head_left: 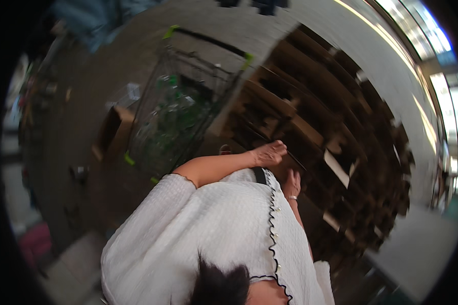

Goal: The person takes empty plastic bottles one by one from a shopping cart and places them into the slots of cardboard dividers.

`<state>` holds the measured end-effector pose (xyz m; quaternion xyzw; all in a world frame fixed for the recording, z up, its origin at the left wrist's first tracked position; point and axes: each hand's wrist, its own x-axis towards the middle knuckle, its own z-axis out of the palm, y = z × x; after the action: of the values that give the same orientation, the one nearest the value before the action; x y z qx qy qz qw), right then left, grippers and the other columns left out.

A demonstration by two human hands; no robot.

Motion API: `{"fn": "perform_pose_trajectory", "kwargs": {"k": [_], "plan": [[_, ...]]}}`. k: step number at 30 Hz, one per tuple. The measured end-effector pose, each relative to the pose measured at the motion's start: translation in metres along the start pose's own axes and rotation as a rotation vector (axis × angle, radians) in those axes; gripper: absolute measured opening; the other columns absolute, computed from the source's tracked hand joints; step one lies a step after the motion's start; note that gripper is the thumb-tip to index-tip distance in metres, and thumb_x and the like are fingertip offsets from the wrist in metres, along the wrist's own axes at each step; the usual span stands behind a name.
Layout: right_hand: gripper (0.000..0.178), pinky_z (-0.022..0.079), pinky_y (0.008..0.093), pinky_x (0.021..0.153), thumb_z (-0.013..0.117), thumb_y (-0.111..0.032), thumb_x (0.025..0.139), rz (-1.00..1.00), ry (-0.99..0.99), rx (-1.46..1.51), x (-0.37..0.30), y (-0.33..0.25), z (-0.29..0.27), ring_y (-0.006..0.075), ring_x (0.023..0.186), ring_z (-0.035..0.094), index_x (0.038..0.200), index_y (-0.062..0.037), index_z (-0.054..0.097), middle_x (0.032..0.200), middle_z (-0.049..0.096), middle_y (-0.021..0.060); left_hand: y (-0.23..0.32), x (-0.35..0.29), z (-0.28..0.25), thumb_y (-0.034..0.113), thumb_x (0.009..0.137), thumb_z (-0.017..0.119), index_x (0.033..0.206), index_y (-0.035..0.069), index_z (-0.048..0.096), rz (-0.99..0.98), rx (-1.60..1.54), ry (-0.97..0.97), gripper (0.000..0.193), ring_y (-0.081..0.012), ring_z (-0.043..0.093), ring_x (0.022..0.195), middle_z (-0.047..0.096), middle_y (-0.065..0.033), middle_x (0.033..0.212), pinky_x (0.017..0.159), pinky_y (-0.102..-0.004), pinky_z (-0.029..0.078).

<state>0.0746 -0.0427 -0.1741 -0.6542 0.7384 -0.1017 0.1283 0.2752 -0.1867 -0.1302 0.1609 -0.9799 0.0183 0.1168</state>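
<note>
My left hand (269, 153) is closed, its fingers curled at the near edge of a brown cardboard piece (289, 165). A thin dark edge of that cardboard slants past the fingertips. Just right of and nearer than it, my right hand (292, 184) has its fingers stretched toward the same cardboard, a bracelet at the wrist. Whether the right fingertips touch it I cannot tell. Beyond both hands spreads a wide stack of open cardboard boxes (315, 129), dark and blurred. What lies inside the boxes cannot be made out.
Left of my hands stands a wire cart (146, 109) with green corners, holding clear and green items (180, 109). Beside it an open cardboard box (118, 127) sits on the floor. Bluish sheeting (94, 23) lies at the far left. A grey flat surface (417, 249) is at the right.
</note>
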Motion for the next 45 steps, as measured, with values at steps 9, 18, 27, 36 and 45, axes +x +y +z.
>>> {"fn": "perform_pose_trajectory", "kwargs": {"k": [9,18,27,36,45], "plan": [[0.025,0.047,0.0470,0.088,0.065,-0.020,0.092,0.004,-0.049,0.160,0.015,-0.003,-0.011,0.0416,0.106,0.056,0.115,-0.0114,0.060,0.116,0.057,0.0206,-0.039,-0.128,-0.088,-0.001,0.082,0.062,0.097,0.008,0.069,-0.912,-0.230,0.653,0.019,-0.0289,0.055,0.115,0.060,-0.0082,0.116,0.099,-0.0411,0.046],[0.015,0.048,0.0454,0.078,0.069,-0.016,0.085,0.235,-0.214,0.109,0.044,0.005,0.001,0.0349,0.088,0.060,0.097,-0.0081,0.064,0.091,0.064,0.0151,-0.041,-0.380,0.030,0.018,0.093,0.066,0.139,0.001,0.045,-2.536,-0.772,0.812,0.053,-0.0389,0.048,0.122,0.046,-0.0194,0.135,0.099,-0.0534,0.046],[0.019,0.047,0.0460,0.079,0.065,-0.019,0.089,0.131,-0.148,-0.014,0.017,-0.006,-0.025,0.0379,0.090,0.059,0.103,-0.0056,0.062,0.096,0.059,0.0169,-0.072,-0.487,0.124,0.038,0.092,0.070,0.157,0.008,0.016,-2.855,-1.456,1.038,0.090,-0.0289,0.056,0.073,0.057,-0.0155,0.102,0.061,-0.0520,0.038],[0.025,0.049,0.0434,0.082,0.066,-0.008,0.085,0.017,-0.143,0.034,0.012,-0.020,-0.046,0.0359,0.093,0.061,0.110,-0.0046,0.062,0.100,0.060,0.0174,-0.080,-0.483,0.108,0.042,0.087,0.073,0.151,0.006,0.028,-2.771,-1.449,1.299,0.086,-0.0343,0.054,0.104,0.039,-0.0160,0.141,0.073,-0.0405,0.056],[0.012,0.051,0.0369,0.068,0.063,-0.008,0.087,-0.097,-0.295,0.124,0.043,-0.082,-0.114,0.0264,0.074,0.065,0.098,-0.0063,0.068,0.084,0.067,0.0100,-0.023,-0.354,0.010,0.038,0.087,0.072,0.118,0.010,0.058,-1.772,-1.866,1.907,0.044,-0.0212,0.064,0.089,0.063,-0.0085,0.105,0.066,-0.0331,0.055]]}}
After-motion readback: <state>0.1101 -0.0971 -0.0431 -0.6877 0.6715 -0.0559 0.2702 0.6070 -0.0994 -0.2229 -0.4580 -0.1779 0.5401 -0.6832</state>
